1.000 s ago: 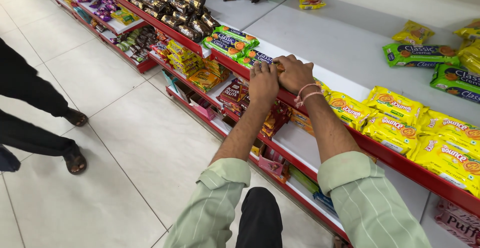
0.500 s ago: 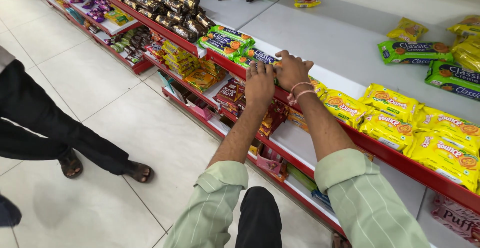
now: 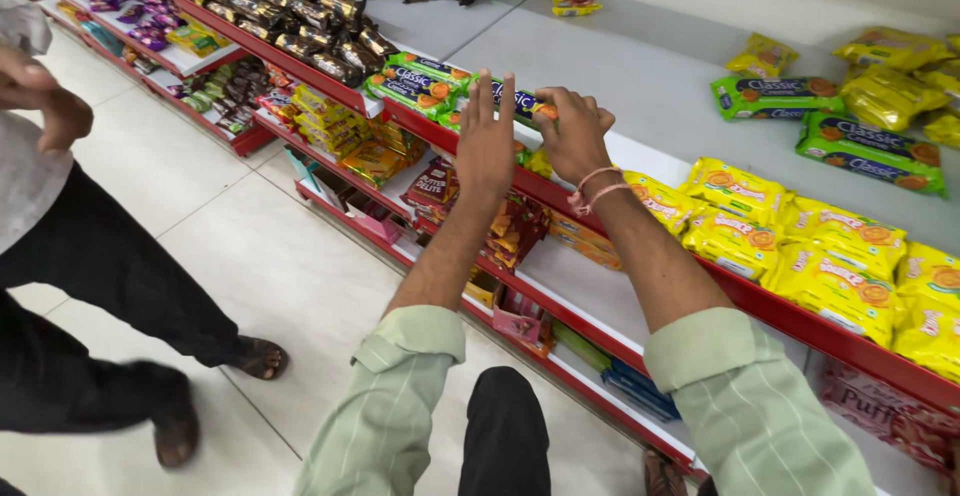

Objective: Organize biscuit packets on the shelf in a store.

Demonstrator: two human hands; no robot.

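My right hand [image 3: 575, 136] is closed over a green and blue biscuit packet [image 3: 520, 104] lying at the front edge of the white shop shelf [image 3: 640, 86]. My left hand [image 3: 486, 146] hovers just left of it with fingers spread and straight, holding nothing. Two more packets of the same kind [image 3: 420, 81] lie side by side to the left of my hands. Yellow snack packets [image 3: 760, 226] line the shelf front to the right of my right forearm.
Another person in dark trousers and sandals [image 3: 120, 296] stands close on the left, one hand [image 3: 40, 96] raised. Dark chocolate bars [image 3: 290, 16] fill the shelf further left. Lower red-edged shelves [image 3: 450, 206] hold assorted packets. More green and yellow packets [image 3: 850, 106] lie at the back right.
My left hand has lifted off the shelf edge and opened its fingers. My right hand has stayed on the packet. The other person has stepped closer from the left.
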